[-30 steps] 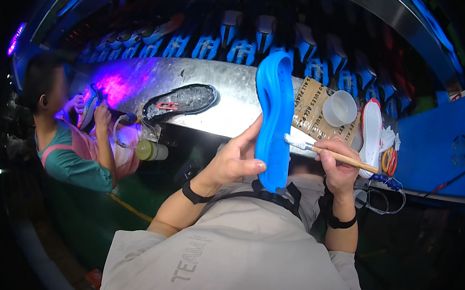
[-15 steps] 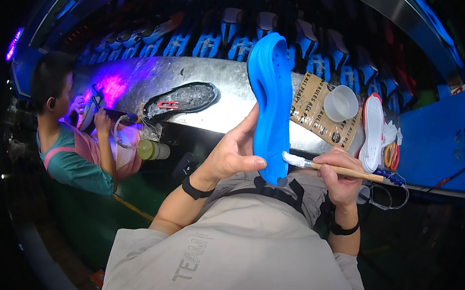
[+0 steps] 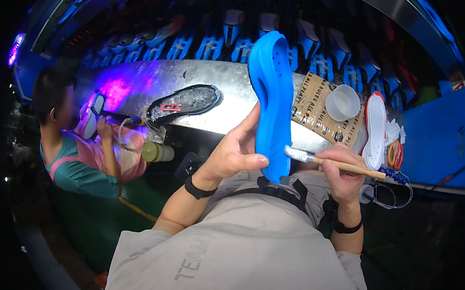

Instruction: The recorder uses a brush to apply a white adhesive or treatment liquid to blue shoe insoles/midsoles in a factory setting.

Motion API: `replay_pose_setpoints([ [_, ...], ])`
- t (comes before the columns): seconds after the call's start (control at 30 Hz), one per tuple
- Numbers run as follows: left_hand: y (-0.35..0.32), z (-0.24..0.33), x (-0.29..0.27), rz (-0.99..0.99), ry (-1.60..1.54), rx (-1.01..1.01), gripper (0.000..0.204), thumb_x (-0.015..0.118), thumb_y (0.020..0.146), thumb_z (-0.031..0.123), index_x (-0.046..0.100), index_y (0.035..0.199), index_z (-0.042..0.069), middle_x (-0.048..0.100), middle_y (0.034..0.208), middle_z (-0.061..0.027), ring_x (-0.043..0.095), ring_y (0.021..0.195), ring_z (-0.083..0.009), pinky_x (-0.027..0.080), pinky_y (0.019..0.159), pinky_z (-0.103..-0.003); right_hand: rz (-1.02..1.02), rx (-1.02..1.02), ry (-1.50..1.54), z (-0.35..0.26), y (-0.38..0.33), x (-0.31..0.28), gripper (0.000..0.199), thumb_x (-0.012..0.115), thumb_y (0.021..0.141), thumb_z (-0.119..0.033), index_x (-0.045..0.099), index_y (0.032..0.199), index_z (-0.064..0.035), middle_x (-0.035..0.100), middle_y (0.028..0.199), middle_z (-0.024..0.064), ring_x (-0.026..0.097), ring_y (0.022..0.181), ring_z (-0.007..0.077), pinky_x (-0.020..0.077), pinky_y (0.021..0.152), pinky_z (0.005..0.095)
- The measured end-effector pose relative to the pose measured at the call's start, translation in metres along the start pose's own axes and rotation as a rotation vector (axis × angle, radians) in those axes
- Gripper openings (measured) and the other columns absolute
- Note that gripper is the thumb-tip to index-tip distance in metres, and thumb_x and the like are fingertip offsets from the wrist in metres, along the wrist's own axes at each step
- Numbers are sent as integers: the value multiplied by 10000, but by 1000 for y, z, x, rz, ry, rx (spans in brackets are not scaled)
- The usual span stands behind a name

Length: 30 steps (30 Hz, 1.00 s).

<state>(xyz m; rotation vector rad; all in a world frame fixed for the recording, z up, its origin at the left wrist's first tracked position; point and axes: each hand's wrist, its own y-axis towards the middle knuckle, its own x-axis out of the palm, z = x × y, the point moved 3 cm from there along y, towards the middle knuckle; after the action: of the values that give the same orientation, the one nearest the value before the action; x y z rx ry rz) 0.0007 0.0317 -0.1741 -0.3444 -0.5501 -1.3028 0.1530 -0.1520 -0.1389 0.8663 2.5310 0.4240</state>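
A blue shoe sole (image 3: 273, 107) is held upright, toe end away from me, with several small holes near its far end. My left hand (image 3: 239, 154) grips it from the left near the heel, thumb lying over the edge. In my right hand (image 3: 342, 174) is a brush (image 3: 347, 167) with a wooden handle and white-coated bristles. The bristle tip is at the right edge of the sole's heel; whether it touches cannot be made out. Beyond my hands a dark sole-shaped tray with a red clip (image 3: 184, 103) lies on the metal bench (image 3: 229, 75).
A translucent cup (image 3: 342, 103) stands on taped cardboard (image 3: 319, 121). Right of it are a white sole with red edge (image 3: 375, 131), orange-handled scissors (image 3: 396, 154) and a coiled blue hose (image 3: 395, 177). Shoes on blue racks (image 3: 210, 46) line the back. A co-worker (image 3: 74, 146) sits at left holding a sole.
The brush tip has moved slightly up along the sole's right edge. My left hand keeps its hold on the sole. The co-worker's sole has shifted.
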Motion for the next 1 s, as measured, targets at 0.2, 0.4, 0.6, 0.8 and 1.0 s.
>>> replay_pose_setpoints([
  [0.2, -11, -22, -26, 62, -129, -92, 975, 680, 902, 286, 31, 1589, 45, 321, 1546, -183, 407, 1388, -296, 341, 1145, -418, 232, 107, 196, 11, -18, -2, 156, 616, 857, -93, 699, 873, 37, 638, 700, 83, 580, 625, 152, 447, 568, 288],
  [0.4, 13, 28, -17, -340, -478, -347, 820, 545, 961, 441, 170, 1559, 24, 513, 1384, -223, 615, 1171, -351, 492, 1018, -453, 603, 173, 348, 25, -39, -25, 232, 549, 934, -139, 633, 1014, 62, 616, 895, 112, 562, 701, 124, 464, 651, 224],
  [0.6, 195, 219, 12, -615, -337, 148, 710, 343, 1016, 543, 388, 1406, -49, 561, 1227, -347, 629, 1087, -446, 541, 931, -462, 576, 171, 298, 29, -37, -27, 218, 534, 979, -172, 616, 1010, 28, 564, 816, 35, 489, 717, 67, 360, 642, 198],
  [0.8, 277, 265, -33, 119, -151, 324, 653, 425, 1051, 335, 92, 1530, 44, 328, 1364, -467, 485, 1203, -605, 464, 1034, -569, 621, 158, 331, 33, -43, -33, 221, 541, 981, -174, 617, 1017, 30, 563, 821, 39, 495, 726, 74, 382, 664, 200],
  [1.0, 231, 318, -107, 549, 300, 306, 718, 614, 947, 257, 179, 1441, -30, 588, 1114, -394, 713, 833, -431, 627, 666, -466, 648, 230, 341, 43, -61, -34, 207, 534, 982, -149, 617, 1022, 36, 565, 833, 48, 496, 726, 74, 390, 667, 201],
])
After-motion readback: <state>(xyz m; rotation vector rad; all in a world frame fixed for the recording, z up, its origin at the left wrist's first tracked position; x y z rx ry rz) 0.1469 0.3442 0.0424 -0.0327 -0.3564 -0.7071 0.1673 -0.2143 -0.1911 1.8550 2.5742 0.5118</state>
